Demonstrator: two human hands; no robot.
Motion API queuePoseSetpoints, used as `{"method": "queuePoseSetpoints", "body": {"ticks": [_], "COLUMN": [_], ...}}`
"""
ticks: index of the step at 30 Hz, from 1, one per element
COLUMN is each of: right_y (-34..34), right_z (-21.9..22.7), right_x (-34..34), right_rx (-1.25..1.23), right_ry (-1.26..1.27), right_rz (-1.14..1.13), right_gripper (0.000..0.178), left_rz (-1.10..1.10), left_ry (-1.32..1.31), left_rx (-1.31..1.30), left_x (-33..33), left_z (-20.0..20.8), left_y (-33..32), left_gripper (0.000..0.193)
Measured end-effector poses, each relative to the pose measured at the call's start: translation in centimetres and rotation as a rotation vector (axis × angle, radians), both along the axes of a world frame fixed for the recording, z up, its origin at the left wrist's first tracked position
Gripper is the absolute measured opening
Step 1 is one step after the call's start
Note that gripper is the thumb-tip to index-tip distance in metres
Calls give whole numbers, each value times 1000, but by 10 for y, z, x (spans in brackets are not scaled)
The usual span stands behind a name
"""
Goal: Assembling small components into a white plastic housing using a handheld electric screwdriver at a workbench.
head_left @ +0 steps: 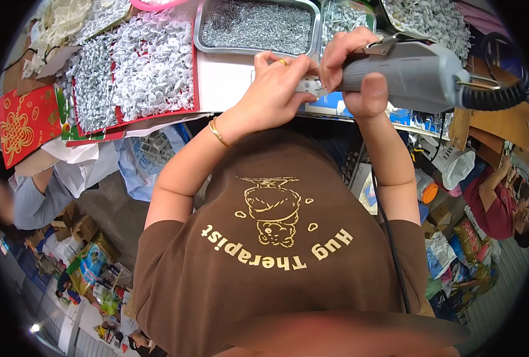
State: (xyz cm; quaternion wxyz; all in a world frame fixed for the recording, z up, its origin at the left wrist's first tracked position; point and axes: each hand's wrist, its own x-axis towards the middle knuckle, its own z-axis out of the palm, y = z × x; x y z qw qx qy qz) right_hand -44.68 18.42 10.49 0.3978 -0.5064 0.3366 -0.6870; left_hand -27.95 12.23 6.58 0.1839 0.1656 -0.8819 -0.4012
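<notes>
My right hand is wrapped around a grey electric screwdriver, which lies sideways with its nose pointing left. Between the fingers of my left hand is a small white part with holes, pinched right at the tool's tip. My fingers cover much of that part and the tip itself. Just beyond my hands stands a metal tray full of small silvery screws.
Left of my hands, a red box holds white plastic pieces and metal fasteners. Another screw tray and a heap of white pieces lie at the far right. A coiled black cord trails from the screwdriver. Other people sit at both sides.
</notes>
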Motion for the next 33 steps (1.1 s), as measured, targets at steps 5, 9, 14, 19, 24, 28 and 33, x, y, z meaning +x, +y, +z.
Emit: {"method": "queuePoseSetpoints", "body": {"ticks": [5, 9, 14, 19, 24, 28, 33], "right_y": [-2, -15, -17, -22, -35, -41, -32], "right_z": [12, 16, 12, 29, 18, 12, 30], "right_x": [-4, 15, 21, 28, 54, 57, 58], "right_rx": [4, 161, 154, 109, 137, 130, 164], "right_ry": [22, 79, 189, 79, 129, 238, 156], "right_rz": [58, -6, 5, 49, 69, 114, 56], "right_gripper": [43, 68, 64, 67, 69, 72, 75], "left_rz": [99, 239, 318, 358, 368, 395, 431], "left_ry": [-113, -142, -7, -33, 22, 61, 76], "left_rx": [-1, 20, -98, -71, -87, -114, -120], "left_x": [29, 43, 45, 44, 45, 46, 44], "left_z": [11, 2, -5, -8, -9, -14, -17], "left_y": [-11, -14, 5, 4, 11, 18, 18], "left_gripper": [42, 38, 40, 45, 39, 32, 34]}}
